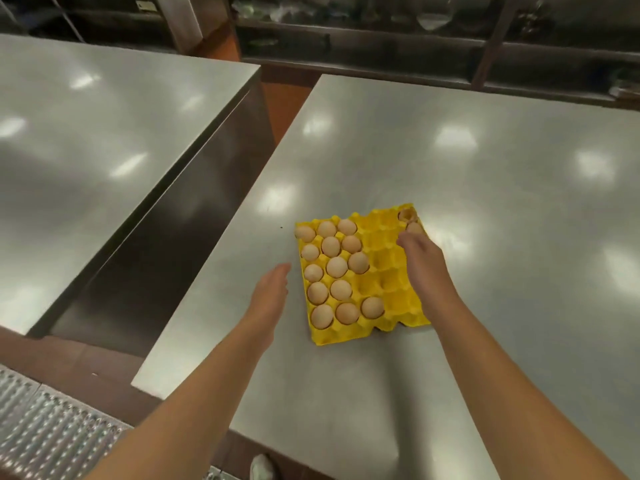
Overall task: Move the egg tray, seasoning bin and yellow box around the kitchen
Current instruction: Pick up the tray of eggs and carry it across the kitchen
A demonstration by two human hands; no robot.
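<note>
A yellow egg tray (381, 268) is seen lying flat on the steel table (450, 161); eggs (330, 245) are seated in its left cells; the right hand (420, 256) is placed over its right edge, fingers hidden; the left hand (272, 289) is held flat just left of the tray, apart from it.

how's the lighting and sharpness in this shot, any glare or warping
Head view: bright ceiling-light glare patches dot the steel table and the neighbouring counter; the wide-angle lens bows the table edges; the dark shelves behind are dim and soft; the yellow egg tray is evenly lit and fairly sharp; the left hand looks slightly motion-blurred; the right hand hides the tray's far-right edge.
</note>
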